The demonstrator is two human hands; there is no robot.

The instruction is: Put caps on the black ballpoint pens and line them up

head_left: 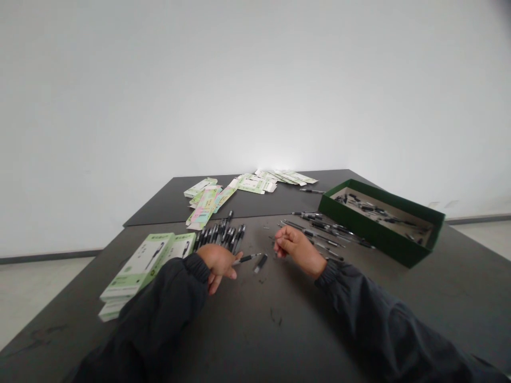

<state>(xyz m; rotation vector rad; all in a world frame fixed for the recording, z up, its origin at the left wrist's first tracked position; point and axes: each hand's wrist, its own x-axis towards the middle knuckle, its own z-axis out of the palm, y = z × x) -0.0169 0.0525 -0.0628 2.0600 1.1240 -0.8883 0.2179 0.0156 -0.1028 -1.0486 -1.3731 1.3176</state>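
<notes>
My left hand (pixel 219 262) is closed around the rear end of a gel pen (pixel 248 258), whose bare tip points right. Just beyond that hand lies a bunch of capped black pens (pixel 223 232). A loose dark pen cap (pixel 261 263) rests on the table between my hands. My right hand (pixel 296 247) is curled with thumb and fingertips together; a small clear bit seems to show at the fingertips, too small to name. Beside and behind it, several pens without caps (pixel 323 232) lie spread on the table.
A green open box (pixel 375 238) holding many black pen parts stands at the right. White-and-green pen boxes (pixel 138 266) are stacked at the left. Flattened cartons (pixel 205 207) lie toward the back, near the wall. A seam crosses the dark table (pixel 255 335) behind the pens.
</notes>
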